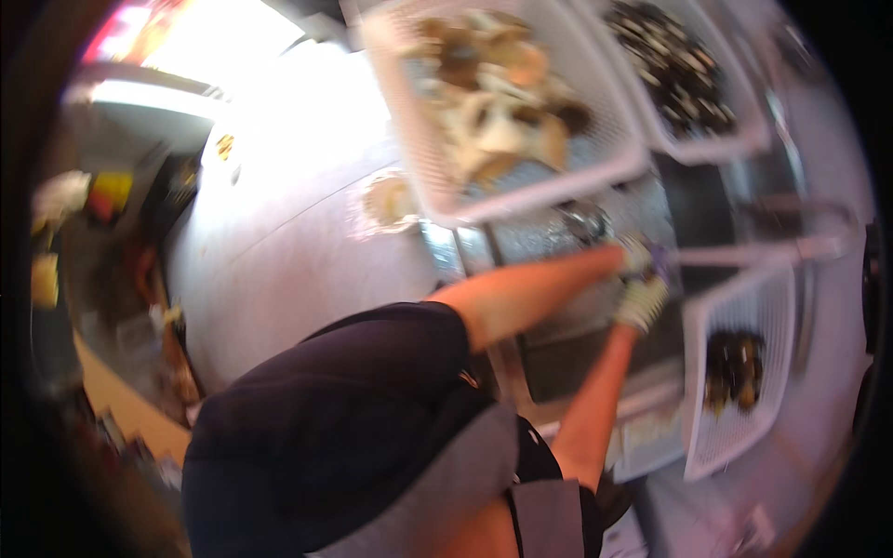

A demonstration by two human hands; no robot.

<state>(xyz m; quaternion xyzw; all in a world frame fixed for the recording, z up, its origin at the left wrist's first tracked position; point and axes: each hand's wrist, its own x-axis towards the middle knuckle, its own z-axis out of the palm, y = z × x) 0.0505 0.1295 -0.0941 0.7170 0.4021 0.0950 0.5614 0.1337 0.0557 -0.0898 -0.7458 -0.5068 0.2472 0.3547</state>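
Both of my hands wear pale gloves and meet over a metal sink, right of the middle of the view. My left hand [634, 257] is closed, reaching in from the left. Just below it, my right hand [644, 303] is also closed, its fingers curled. A small purple patch [659, 262] shows at their fingertips, too blurred to name. Beside my left hand lies a shiny, rounded metal thing [584, 221]. A pale bar-like shape [735, 254] runs rightward from near the hands.
A large white basket [521, 206] holds big pale-and-brown pieces, possibly shells. Another white basket [744, 149] contains dark and white elongated pieces. At lower right, a tilted white basket [721, 446] has dark brown pieces. A clear round-bottomed packet [389, 202] lies on the pale surface.
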